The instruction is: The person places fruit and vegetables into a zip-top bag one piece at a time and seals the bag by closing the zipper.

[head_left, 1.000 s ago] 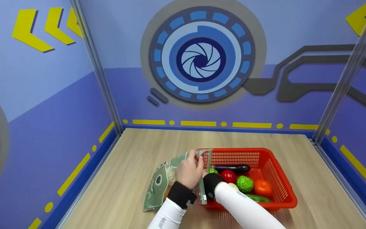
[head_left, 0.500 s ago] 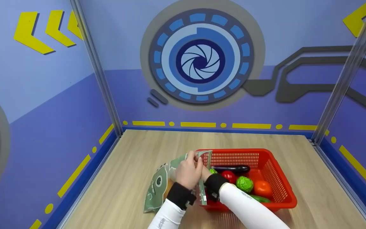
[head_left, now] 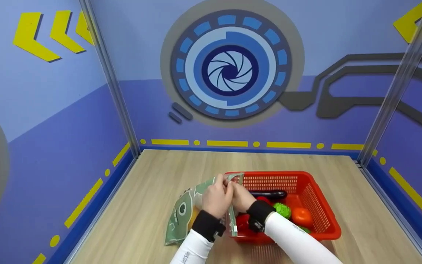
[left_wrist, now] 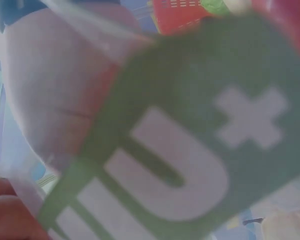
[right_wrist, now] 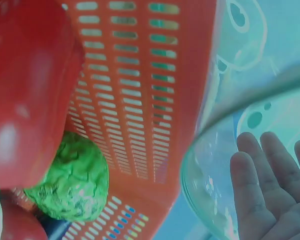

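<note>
My left hand (head_left: 216,200) pinches the mouth of a green and clear printed zip bag (head_left: 180,222) standing left of the basket. Something orange-yellow shows through its window. White lettering on the bag (left_wrist: 180,165) fills much of the left wrist view. My right hand (head_left: 241,198) is at the bag's mouth, close beside the left. In the right wrist view its fingers (right_wrist: 247,185) are extended and hold nothing, near the bag's curved clear edge. A red plastic basket (head_left: 330,227) lies under the right wrist.
In the basket are an eggplant (head_left: 273,194), a green cabbage (head_left: 282,211), an orange-red tomato (head_left: 302,217) and a red pepper (head_left: 243,220), partly covered by the right arm. Painted blue walls (head_left: 145,110) surround the wooden table (head_left: 152,176) at the back and sides.
My right hand, mostly hidden behind the bag's edge before, has drawn back to the right and now shows. The left hand and bag have stayed nearly still.
</note>
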### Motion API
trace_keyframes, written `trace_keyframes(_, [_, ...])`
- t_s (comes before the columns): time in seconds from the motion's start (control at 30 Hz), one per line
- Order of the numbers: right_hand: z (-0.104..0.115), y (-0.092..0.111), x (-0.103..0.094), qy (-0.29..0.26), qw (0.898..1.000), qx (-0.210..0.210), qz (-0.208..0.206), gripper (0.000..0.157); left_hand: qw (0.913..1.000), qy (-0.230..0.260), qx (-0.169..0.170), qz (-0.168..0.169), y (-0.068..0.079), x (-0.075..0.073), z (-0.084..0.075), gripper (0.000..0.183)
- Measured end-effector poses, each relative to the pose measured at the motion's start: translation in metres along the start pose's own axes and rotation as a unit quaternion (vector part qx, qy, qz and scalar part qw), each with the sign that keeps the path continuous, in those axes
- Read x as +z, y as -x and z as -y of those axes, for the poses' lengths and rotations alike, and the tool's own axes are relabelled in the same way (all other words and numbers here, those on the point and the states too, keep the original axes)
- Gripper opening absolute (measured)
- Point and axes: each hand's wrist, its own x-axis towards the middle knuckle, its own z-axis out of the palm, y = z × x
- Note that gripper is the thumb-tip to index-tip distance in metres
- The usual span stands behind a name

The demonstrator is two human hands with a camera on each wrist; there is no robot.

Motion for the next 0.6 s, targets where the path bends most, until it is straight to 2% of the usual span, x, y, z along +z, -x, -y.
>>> trace_keyframes(0.07, [0.004, 0.003, -0.005, -0.035, 0.999, 0.04, -0.009, 0.037, 1.0, 0.001, -0.002, 0.003, 0.0, 0.0, 0.0, 0.013])
trace_keyframes(0.17, [0.003, 0.007, -0.011, -0.074, 0.995, 0.071, -0.019, 0.037, 0.9999, 0.001, -0.008, 0.011, 0.001, -0.001, 0.0, 0.015])
trace_keyframes(0.33, [-0.009, 0.016, -0.027, -0.117, 0.991, 0.066, -0.024, 0.02, 0.9997, 0.003, -0.014, 0.019, 0.001, -0.003, 0.0, 0.017])
trace_keyframes(0.47, [-0.02, 0.029, -0.044, -0.128, 0.988, 0.079, -0.032, 0.018, 0.9994, 0.008, -0.022, 0.024, 0.001, -0.003, 0.0, 0.017])
trace_keyframes(0.6, [-0.034, 0.042, -0.063, -0.099, 0.987, 0.111, -0.057, 0.024, 0.9992, 0.002, -0.03, 0.025, 0.002, -0.004, 0.0, 0.017])
